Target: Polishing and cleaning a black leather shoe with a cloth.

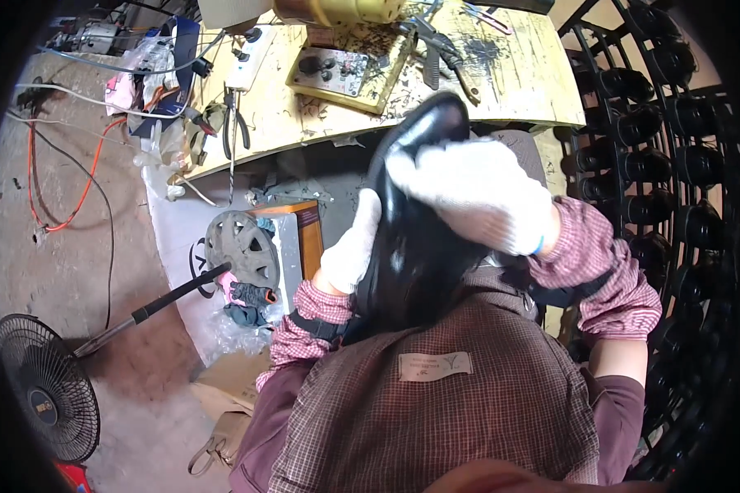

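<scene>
A glossy black leather boot [399,214] is held in front of my chest, its rounded toe pointing away toward the workbench. White knitted gloves cover both hands. My left hand [352,246] grips the boot's left side, its thumb lying along the edge. Across the upper, behind the toe, my right hand [477,189] is closed against the leather with bent fingers. Whether anything small sits under those right fingers is hidden. The boot's lower part merges with dark shadow near my checked brown apron [436,394].
A yellow workbench [534,74] ahead bears a control box [337,74], dark scraps and hand tools. Pliers [236,127] hang over its left edge. Racks of black footwear [645,164] line the right. On the left stand a fan [48,390], a wheel-shaped base [242,246] and loose cables.
</scene>
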{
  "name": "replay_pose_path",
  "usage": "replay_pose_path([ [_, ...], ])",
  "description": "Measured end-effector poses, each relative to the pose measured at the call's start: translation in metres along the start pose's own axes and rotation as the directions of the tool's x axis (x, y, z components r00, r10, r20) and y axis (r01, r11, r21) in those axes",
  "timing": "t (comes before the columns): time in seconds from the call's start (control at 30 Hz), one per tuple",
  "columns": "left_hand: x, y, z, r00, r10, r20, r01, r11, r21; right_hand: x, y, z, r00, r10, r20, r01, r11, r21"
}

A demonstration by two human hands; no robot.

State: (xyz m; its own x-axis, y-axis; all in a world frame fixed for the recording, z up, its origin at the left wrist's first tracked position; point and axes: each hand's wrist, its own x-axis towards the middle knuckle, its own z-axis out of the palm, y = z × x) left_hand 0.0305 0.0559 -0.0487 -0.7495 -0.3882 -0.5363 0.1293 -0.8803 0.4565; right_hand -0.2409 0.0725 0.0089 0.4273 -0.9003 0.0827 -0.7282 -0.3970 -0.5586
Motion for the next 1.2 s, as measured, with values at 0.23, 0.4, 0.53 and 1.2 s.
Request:
replay_pose_path([
  [0.23,-0.013,-0.005,0.011,0.993,-0.075,-0.088,0.065,0.992,-0.107,-0.011,-0.02,-0.029,0.93,0.03,-0.366,-0.126,0.962,-0.243],
  [0.4,-0.01,-0.007,0.004,0.997,-0.044,-0.057,0.038,0.995,-0.089,-0.01,-0.015,-0.026,0.969,-0.098,-0.229,0.163,0.946,0.282],
  [0.53,-0.008,-0.01,0.0,0.993,-0.08,0.085,0.097,0.969,-0.226,-0.008,-0.013,-0.032,0.938,-0.079,-0.338,-0.008,0.968,-0.249],
  [1.2,-0.001,0.0,-0.053,0.976,0.206,0.074,-0.144,0.859,-0.491,-0.011,0.142,-0.018,0.619,0.023,-0.785,-0.484,0.799,-0.358],
])
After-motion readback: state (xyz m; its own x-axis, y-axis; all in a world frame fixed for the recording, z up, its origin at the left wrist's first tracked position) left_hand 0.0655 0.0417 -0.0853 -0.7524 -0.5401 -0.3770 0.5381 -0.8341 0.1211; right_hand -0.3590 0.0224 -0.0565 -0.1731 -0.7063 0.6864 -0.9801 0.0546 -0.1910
